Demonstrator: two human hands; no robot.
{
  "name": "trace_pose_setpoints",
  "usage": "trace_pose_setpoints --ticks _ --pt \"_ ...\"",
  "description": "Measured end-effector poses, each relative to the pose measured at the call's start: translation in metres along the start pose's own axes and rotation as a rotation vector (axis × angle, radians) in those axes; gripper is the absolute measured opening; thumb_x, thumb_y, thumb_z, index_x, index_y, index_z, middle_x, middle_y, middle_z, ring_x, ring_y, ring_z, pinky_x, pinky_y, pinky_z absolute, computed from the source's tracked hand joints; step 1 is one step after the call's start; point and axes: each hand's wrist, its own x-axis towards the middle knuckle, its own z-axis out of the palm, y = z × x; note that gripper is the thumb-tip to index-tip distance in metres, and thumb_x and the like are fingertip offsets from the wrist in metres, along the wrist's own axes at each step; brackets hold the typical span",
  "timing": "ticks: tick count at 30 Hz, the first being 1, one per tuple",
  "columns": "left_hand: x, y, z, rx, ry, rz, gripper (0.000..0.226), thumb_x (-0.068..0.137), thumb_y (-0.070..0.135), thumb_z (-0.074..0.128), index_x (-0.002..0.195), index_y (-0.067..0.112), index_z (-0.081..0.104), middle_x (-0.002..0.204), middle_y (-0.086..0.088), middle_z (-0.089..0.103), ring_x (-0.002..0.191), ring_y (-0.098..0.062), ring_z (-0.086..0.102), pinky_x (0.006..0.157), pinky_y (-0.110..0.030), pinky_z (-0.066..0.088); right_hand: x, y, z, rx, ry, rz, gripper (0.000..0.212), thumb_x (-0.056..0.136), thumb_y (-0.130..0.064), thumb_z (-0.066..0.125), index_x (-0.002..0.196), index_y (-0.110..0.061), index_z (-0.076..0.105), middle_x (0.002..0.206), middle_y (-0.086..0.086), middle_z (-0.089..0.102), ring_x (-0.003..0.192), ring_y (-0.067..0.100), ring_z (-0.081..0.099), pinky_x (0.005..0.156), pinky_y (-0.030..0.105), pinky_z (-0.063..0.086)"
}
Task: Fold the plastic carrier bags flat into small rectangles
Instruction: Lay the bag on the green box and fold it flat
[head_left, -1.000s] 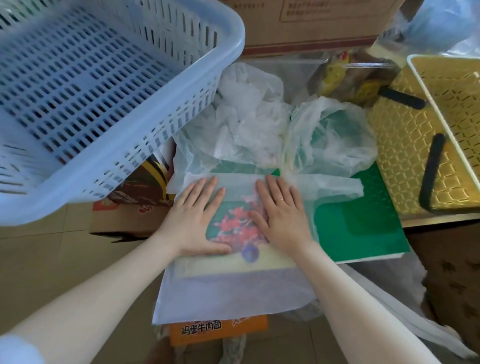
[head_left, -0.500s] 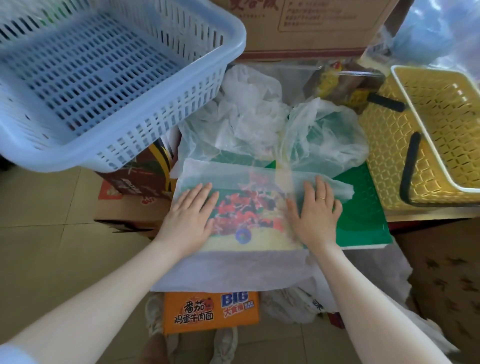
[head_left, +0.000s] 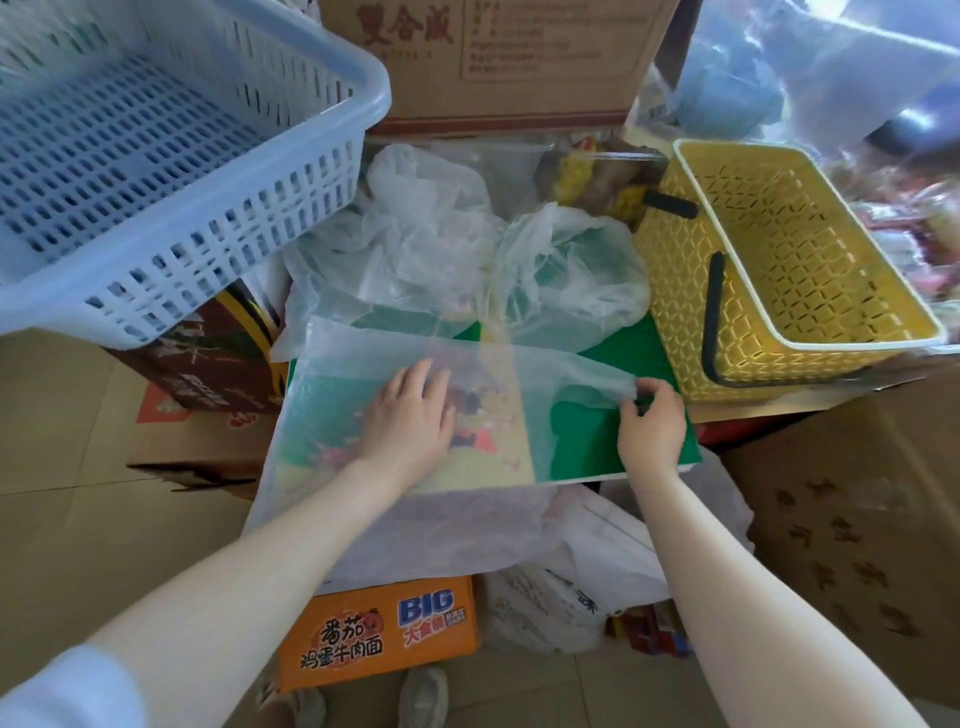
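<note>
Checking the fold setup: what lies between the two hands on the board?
In the head view, only the flattened clear bag spans from the left hand to the right hand, over the green board.

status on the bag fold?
Left hand flat on translucent bag. Right hand pinching its handle end. Crumpled bags crowd behind.

The thin translucent white plastic bag (head_left: 415, 358), spread flat on the smooth green board (head_left: 587, 441), looks filmy and faintly glossy. Behind that board, crumpled clear plastic bags (head_left: 431, 228) shine in creases. Left of it a pale blue perforated plastic basket (head_left: 208, 249) looks matt; right, a yellow latticed plastic basket (head_left: 831, 332); behind, a matt brown cardboard box (head_left: 519, 78).
</note>
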Motion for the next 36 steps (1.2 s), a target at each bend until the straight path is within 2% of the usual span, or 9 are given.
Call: trace_pose_setpoints --ticks 4,7,13,18,22,26,31,33,36 --pt "0.048 0.06 0.003 -0.267 0.011 0.211 0.043 0.098 0.018 0.034 0.14 0.008 0.033 0.147 -0.008 0.031 0.135 -0.022 0.027 0.111 -0.03 0.017 0.01 -0.007 -0.004 0.197 -0.008 0.058 0.004 0.09 -0.012 0.057 0.091 -0.016 0.058 0.099 0.005 0.063 0.09 0.02 0.056 0.084 0.032 0.045" --pt "0.087 0.091 0.01 -0.408 -0.018 0.274 0.039 0.097 0.01 0.036 0.135 0.004 0.04 0.142 -0.012 0.04 0.131 -0.025 0.035 0.109 -0.03 0.021 0.013 -0.01 -0.002 0.306 -0.002 0.057 0.026 0.087 -0.002 0.053 0.073 -0.024 0.054 0.079 -0.005 0.059 0.078 0.019 0.06 0.081 0.041 0.052" --pt "0.127 0.095 0.029 -0.466 -0.181 0.214 0.025 0.093 0.021 0.052 0.11 0.006 0.062 0.11 -0.01 0.063 0.1 -0.022 0.057 0.083 -0.026 0.04 0.011 0.001 0.003 0.471 0.044 0.063 0.034 0.087 0.006 0.049 0.069 -0.023 0.049 0.073 -0.005 0.056 0.066 0.011 0.059 0.075 0.031 0.051" --pt "0.116 0.073 0.041 -0.531 -0.196 0.262 0.009 0.089 0.018 0.059 0.081 0.014 0.057 0.073 -0.001 0.055 0.069 -0.016 0.048 0.06 -0.028 0.031 0.018 0.006 -0.007 0.657 0.06 0.21 0.021 0.086 0.009 0.05 0.082 -0.012 0.051 0.087 -0.002 0.055 0.073 -0.008 0.058 0.067 0.006 0.044" --pt "0.105 0.069 0.044 -0.475 -0.066 0.34 0.009 0.085 0.02 0.064 0.085 0.011 0.061 0.072 0.005 0.055 0.069 -0.017 0.048 0.065 -0.029 0.033 0.028 0.003 -0.014 0.456 -0.107 0.121 0.034 0.087 0.0 0.045 0.108 -0.026 0.052 0.113 -0.002 0.053 0.102 0.015 0.051 0.088 0.028 0.043" --pt "0.107 0.065 0.047 -0.425 -0.009 0.377 0.016 0.083 0.023 0.066 0.094 0.012 0.062 0.077 0.012 0.05 0.075 -0.015 0.046 0.07 -0.029 0.031 0.048 -0.007 -0.025 0.027 -0.379 -0.241 0.027 0.091 -0.023 0.056 0.118 -0.021 0.058 0.126 -0.005 0.039 0.115 0.005 0.038 0.091 0.013 0.024" --pt "0.109 0.048 0.051 -0.337 0.025 0.427 0.02 0.085 0.03 0.062 0.076 0.012 0.059 0.072 0.008 0.047 0.069 -0.02 0.047 0.065 -0.029 0.03 0.063 -0.005 -0.033 -0.335 -0.664 -0.366 0.016 0.087 -0.031 0.062 0.087 -0.014 0.062 0.117 0.0 0.051 0.1 0.014 0.049 0.084 0.023 0.033" --pt "0.108 0.044 0.051 -0.33 0.058 0.429 0.034 0.084 0.04 0.053 0.066 0.012 0.054 0.069 0.007 0.043 0.066 -0.017 0.042 0.064 -0.029 0.03 0.068 -0.005 -0.038 -0.319 -0.673 -0.303 0.03 0.087 -0.035 0.06 0.081 -0.005 0.059 0.099 0.006 0.056 0.087 0.021 0.053 0.076 0.033 0.041" --pt "0.105 0.038 0.052 -0.306 0.1 0.417 0.043 0.084 0.043 0.046 0.057 0.009 0.053 0.069 0.003 0.043 0.066 -0.017 0.042 0.065 -0.03 0.033 0.071 -0.009 -0.044 -0.242 -0.674 -0.163 0.039 0.09 -0.038 0.057 0.07 -0.004 0.053 0.07 0.009 0.044 0.062 0.019 0.043 0.058 0.032 0.03"
